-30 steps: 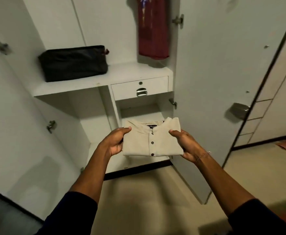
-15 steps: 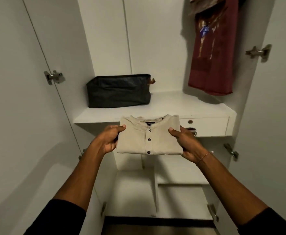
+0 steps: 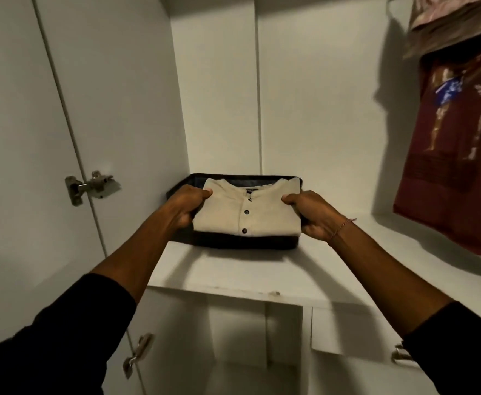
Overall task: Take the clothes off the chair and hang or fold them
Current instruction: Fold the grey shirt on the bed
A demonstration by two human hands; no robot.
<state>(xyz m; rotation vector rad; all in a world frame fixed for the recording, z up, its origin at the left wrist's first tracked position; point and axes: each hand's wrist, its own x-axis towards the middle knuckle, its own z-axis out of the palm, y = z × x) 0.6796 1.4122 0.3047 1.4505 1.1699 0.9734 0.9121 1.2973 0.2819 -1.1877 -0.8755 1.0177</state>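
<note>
A folded beige shirt (image 3: 242, 212) with dark buttons lies flat on top of a black bag (image 3: 250, 242) on the white wardrobe shelf (image 3: 262, 275). My left hand (image 3: 186, 206) grips the shirt's left edge, thumb on top. My right hand (image 3: 311, 213) grips its right edge the same way. Most of the bag is hidden under the shirt and my hands.
A dark red printed garment (image 3: 458, 155) hangs at the right inside the wardrobe, with a pinkish cloth (image 3: 455, 21) above it. The open white door (image 3: 34, 138) with a metal hinge (image 3: 91, 185) stands on the left. A drawer front (image 3: 353, 332) sits below the shelf.
Both hands have lifted the folded shirt from in front of the lower compartments up to the shelf and onto the black bag. The view has moved closer and higher.
</note>
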